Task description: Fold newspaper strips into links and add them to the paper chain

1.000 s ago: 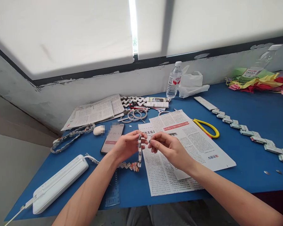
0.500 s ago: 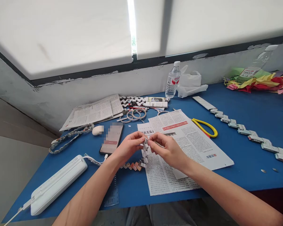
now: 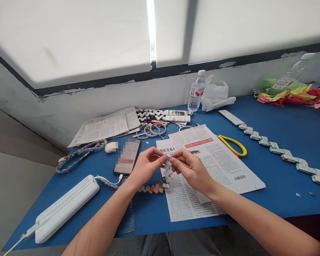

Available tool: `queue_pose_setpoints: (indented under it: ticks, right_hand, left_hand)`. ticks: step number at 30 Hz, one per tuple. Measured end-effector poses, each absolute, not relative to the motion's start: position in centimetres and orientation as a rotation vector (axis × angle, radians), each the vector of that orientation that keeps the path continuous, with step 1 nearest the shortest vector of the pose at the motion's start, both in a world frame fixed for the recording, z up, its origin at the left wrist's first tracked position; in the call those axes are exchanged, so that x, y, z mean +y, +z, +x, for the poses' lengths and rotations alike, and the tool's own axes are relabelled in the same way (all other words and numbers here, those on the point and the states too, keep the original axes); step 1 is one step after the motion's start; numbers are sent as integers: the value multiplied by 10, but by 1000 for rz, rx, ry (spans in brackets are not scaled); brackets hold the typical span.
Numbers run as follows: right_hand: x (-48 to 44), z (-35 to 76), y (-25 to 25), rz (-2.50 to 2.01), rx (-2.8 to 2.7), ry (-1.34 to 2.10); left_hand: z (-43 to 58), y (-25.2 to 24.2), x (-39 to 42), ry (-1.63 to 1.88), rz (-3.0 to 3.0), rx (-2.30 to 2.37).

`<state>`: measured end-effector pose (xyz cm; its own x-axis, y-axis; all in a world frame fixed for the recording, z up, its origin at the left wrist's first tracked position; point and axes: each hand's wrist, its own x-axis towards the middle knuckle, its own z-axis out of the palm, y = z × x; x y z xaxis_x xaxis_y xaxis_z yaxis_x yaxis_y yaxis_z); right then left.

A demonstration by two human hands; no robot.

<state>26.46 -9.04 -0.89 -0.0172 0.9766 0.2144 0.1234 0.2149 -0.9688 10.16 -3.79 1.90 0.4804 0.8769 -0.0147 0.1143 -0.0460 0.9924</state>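
Chain of folded newspaper links [image 3: 167, 173] is held in front of the person, and its upper end lies between the two hands. Left hand [image 3: 148, 166] has thumb and forefinger nearly closed, pinching this end. Right hand [image 3: 194, 171] is closed in a similar pinch just beside it, fingertips at the same end; whether it has a separate link or only the chain's tip, one cannot tell. The chain hangs down below the left fingertips, then runs leftward under the left wrist.

Some things could go wrong, in this writer's judgement. If one thumb presses too hard, the narrow paper may crease or tear; if the left pinch becomes loose, the end links may slip apart. The tail passes near a white cable [image 3: 109, 180] — a pull of the left hand could catch it there.

Counted, there are two hands and one held chain. Beyond the left hand lies one phone [image 3: 127, 160]; below its wrist, one clear ruler [image 3: 128, 224]. Under and beyond the right hand are at least two newspaper sheets [image 3: 224, 172] — overlapping. Farther right of that hand are one yellow handle [image 3: 242, 151], one zigzag paper strip [image 3: 278, 150] and two small metal pieces [image 3: 298, 195].
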Motion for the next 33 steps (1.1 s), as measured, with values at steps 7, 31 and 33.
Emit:
queue_pose_setpoints:
  ticks: [7,31,33]
  right_hand:
    - [-86,269,-10,-1145,-1441,1113]
    - [-85,281,-3,-1146,-1520,1096]
    - [-86,280,-3,-1164,-1538,1048]
  left_hand:
    - [101,17,-39,799,1532,937]
    - [100,20,-47,901,1508,966]
    - [101,20,-47,881,1512,960]
